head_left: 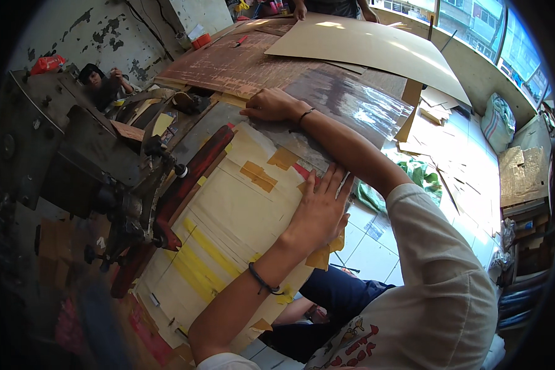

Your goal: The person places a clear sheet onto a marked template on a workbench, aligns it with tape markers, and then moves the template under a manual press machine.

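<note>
Left hand (319,206): laid over the right side of the cream panel, fingers extended and somewhat apart, clasping nothing that I can see.
Right hand (270,105): beyond the left one, knuckles up and fingers curled down at the panel's far end; from here I can't tell whether it pinches anything.
Cream panel (253,213): lying in front of the person, just right of the machine, marked with yellow strips and brown tape patches (258,176).
Red bar (197,161): running along the panel's left side, dark and worn.
Machine (129,213): dark metal, filling the left, with knobs beside the bar.
Grey sheet (345,98): shiny, beyond the panel, partly under the right forearm.
Worktable (203,68): brown and scuffed, at the far side, with a red-handled tool (240,41) on it.
Tan board (370,46): large, far right, a co-worker's hand (300,11) at its far edge.
Second co-worker (102,86): far left, behind the machine.
White sack (498,118): right, by the wall.
</note>
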A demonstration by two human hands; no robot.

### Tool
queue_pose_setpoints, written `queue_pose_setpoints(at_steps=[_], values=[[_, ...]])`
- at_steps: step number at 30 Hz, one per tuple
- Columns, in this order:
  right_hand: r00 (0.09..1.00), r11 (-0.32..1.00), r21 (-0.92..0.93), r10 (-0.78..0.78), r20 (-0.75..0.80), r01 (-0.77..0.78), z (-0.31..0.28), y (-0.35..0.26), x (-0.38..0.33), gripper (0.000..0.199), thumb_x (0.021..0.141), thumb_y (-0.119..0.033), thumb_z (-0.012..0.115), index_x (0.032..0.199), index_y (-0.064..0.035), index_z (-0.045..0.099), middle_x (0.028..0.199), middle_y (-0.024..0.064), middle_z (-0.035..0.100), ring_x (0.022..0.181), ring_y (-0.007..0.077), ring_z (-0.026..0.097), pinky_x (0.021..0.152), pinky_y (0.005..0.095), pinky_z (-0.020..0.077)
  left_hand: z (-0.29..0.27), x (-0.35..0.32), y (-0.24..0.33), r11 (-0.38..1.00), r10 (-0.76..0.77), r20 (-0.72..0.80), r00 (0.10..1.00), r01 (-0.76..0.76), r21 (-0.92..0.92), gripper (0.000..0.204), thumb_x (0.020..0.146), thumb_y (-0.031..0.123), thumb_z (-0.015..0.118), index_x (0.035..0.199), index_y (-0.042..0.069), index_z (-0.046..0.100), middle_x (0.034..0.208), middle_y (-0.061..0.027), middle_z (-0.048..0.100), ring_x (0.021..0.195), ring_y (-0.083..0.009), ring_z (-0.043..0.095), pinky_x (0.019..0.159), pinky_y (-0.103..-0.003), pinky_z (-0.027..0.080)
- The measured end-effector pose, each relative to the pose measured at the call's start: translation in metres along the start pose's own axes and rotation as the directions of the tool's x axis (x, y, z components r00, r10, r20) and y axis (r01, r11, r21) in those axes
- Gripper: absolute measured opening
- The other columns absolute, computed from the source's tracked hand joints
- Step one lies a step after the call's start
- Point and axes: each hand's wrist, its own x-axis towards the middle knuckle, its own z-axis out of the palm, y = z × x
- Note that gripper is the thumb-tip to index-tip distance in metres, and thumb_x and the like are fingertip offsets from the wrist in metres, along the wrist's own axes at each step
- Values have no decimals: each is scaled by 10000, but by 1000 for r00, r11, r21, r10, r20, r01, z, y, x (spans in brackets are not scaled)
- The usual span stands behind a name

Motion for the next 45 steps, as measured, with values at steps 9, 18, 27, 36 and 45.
queue_pose_setpoints(at_steps=[9,18,27,36,45], values=[[998,1000,10,23,60,-23,-1,-4,2,521,984,-511,495,903,-49,721,900,206,704,867,413,670,793,494,516,2,-2,-3,1000,-3,-8,1000,3,6,820,892,267,668,1536,-1,238,1578,-247,222,1502,-366,171,1178,-605,182],[997,999,-3,38,74,-38,-7,-9,-1,470,993,-467,506,891,-54,707,899,199,702,861,404,668,786,496,512,5,-1,-1,1000,6,-12,1000,-6,-3,809,883,267,674,1525,-7,265,1568,-253,233,1498,-377,173,1175,-607,176],[1000,999,34,-5,15,4,-7,-10,-1,464,990,-464,511,888,-50,694,888,197,698,854,410,663,785,500,514,2,-1,-1,1000,3,-29,1000,-3,-16,830,865,241,691,1528,-8,258,1569,-249,232,1493,-377,188,1167,-619,194],[998,999,25,36,55,-37,-10,-13,3,561,1002,-521,467,918,-26,718,886,234,695,848,433,661,788,502,518,2,-1,-2,1000,1,-29,1000,-2,-21,836,864,252,695,1530,-4,260,1572,-250,226,1496,-375,183,1169,-614,187],[975,983,-83,174,136,-163,-17,-20,0,658,1015,-547,416,793,0,704,796,267,658,789,449,649,760,517,507,6,-3,-3,1000,-6,6,1000,5,19,812,887,285,649,1530,-14,254,1573,-264,212,1500,-375,165,1176,-603,175]])
